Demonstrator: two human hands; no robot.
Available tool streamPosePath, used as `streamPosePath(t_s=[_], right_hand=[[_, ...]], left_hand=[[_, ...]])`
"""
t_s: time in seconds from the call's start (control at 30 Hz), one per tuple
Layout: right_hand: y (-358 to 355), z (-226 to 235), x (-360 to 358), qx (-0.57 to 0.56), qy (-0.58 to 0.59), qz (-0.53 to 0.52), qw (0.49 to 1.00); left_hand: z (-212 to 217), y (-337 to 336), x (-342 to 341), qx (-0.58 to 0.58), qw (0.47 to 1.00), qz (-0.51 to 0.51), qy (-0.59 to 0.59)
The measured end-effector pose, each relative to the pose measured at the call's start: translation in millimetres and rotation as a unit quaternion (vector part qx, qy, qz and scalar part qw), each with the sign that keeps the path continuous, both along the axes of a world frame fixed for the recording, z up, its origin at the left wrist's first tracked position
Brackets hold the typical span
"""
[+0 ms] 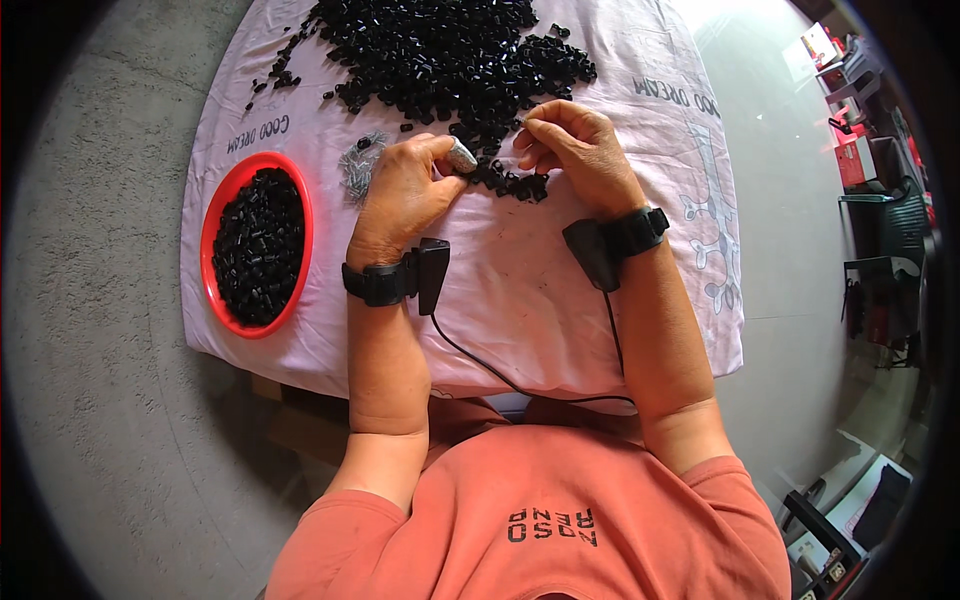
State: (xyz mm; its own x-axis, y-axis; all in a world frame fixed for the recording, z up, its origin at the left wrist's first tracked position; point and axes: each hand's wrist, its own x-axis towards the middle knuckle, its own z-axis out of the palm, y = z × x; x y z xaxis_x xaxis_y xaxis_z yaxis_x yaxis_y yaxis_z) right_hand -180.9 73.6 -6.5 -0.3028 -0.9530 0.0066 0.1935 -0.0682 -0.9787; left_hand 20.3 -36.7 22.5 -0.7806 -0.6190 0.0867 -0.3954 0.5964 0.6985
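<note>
While the left hand and right hand face each other over the pink-draped tabletop, a trail of small black plastic pieces lies between the two grips, clearly nearer neither. Both grips are narrow; I can't tell whether either pinches a piece, nor any piece's long axis. Beyond them spreads a black heap; left of the left grip lie thin metal pins, then a filled red basin. Nothing visibly blocks the gap.

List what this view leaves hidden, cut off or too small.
In the head view:
Whether the left hand grips anything: hidden by its own fingers.
What the right hand holds, if anything: too small.
The black pile's far end: cut off by the top edge.
The red bowl's inside bottom: covered by black pieces.
</note>
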Motion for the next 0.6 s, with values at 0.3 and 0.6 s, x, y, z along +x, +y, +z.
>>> streamPosePath(t_s=[0.3,0.6], right_hand=[[-0.5,-0.4,1.0,0.002,0.009,-0.005,1.0],[0.4,-1.7,-1.0,-0.001,0.003,0.002,1.0]], left_hand=[[-1.8,0.5,-0.6,-0.045,0.999,-0.023,-0.02],[6.7,4.5,-4.0,0.046,0.999,0.001,-0.001]])
